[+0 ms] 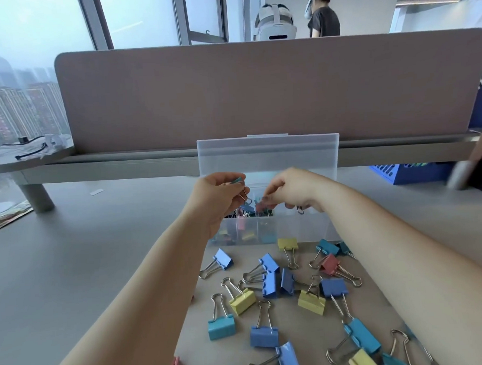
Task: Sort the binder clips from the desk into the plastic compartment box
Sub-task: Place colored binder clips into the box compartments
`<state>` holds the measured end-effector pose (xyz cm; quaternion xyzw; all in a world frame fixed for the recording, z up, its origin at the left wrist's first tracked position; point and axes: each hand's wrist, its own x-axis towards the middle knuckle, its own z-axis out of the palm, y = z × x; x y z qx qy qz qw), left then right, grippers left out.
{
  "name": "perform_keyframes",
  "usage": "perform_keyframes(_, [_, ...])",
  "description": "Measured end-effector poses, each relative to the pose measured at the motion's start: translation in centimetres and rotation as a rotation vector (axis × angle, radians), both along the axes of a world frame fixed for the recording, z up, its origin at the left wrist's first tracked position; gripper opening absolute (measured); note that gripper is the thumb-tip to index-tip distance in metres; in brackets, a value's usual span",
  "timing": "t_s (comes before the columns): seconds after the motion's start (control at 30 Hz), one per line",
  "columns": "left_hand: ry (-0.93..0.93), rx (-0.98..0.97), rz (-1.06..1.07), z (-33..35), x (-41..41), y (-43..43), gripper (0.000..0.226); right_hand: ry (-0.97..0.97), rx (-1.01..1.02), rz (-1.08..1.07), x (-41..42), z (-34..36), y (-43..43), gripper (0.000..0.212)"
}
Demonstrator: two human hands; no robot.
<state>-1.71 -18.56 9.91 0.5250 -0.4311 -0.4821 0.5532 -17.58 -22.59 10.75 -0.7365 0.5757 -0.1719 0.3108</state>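
The clear plastic compartment box (299, 229) stands on the desk with its lid (269, 155) raised behind it; small coloured clips fill its left compartments. My left hand (221, 195) hovers over the box and pinches a small teal binder clip (237, 181), whose wire handles hang down. Over the middle of the box, my right hand (294, 189) pinches a small pink binder clip (261, 206) in its fingertips. Several large binder clips in blue (264, 336), yellow (311, 302), teal (221, 327) and red (330, 264) lie scattered on the desk in front of the box.
A brown partition screen (271, 90) runs along the back of the grey desk (84, 262). A blue crate (414, 170) sits at the right, with a person's dark sleeve beside it. Two people stand beyond the screen. Cables lie on a round shelf (26, 156) at the left.
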Motion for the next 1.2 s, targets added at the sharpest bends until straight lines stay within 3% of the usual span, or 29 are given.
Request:
perform_keyframes(0.07, [-0.004,-0.007,0.001,0.0,0.0,0.0,0.018,-0.048,-0.041,0.004,-0.3,0.2,0.0,0.007])
perform_keyframes(0.23, [-0.024,-0.011,-0.004,-0.2,0.0,0.2,0.015,0.137,-0.016,0.078,-0.4,-0.4,0.3,0.006])
perform_keyframes(0.57, [-0.144,-0.036,-0.009,-0.6,0.0,0.0,0.014,0.26,0.01,0.053,0.0,-0.8,0.2,0.044])
perform_keyframes(0.67, [-0.161,-0.038,-0.021,-0.9,0.1,-0.1,0.014,0.064,0.002,-0.02,-0.6,-1.1,-0.3,0.036])
perform_keyframes(0.77, [-0.243,-0.055,-0.007,-1.1,0.4,-0.3,0.013,-0.285,0.081,-0.151,-1.2,-1.1,-1.0,0.029])
perform_keyframes(0.9, [-0.243,-0.071,0.012,-1.1,0.4,-0.8,0.012,-0.583,0.16,-0.11,-1.2,-1.1,-1.7,0.006])
perform_keyframes(0.97, [-0.228,-0.067,0.015,-1.2,0.2,-0.9,0.01,-0.525,0.046,-0.092,-0.9,-1.5,-2.1,0.013])
perform_keyframes(1.07, [-0.206,-0.063,0.013,-1.6,0.2,-0.9,0.011,-0.263,-0.162,-0.034,-0.4,-1.9,-1.7,0.02])
perform_keyframes(1.2, [-0.193,-0.06,0.015,-1.8,0.4,-1.0,0.012,-0.062,-0.13,0.086,-0.2,-1.8,-0.8,0.022])
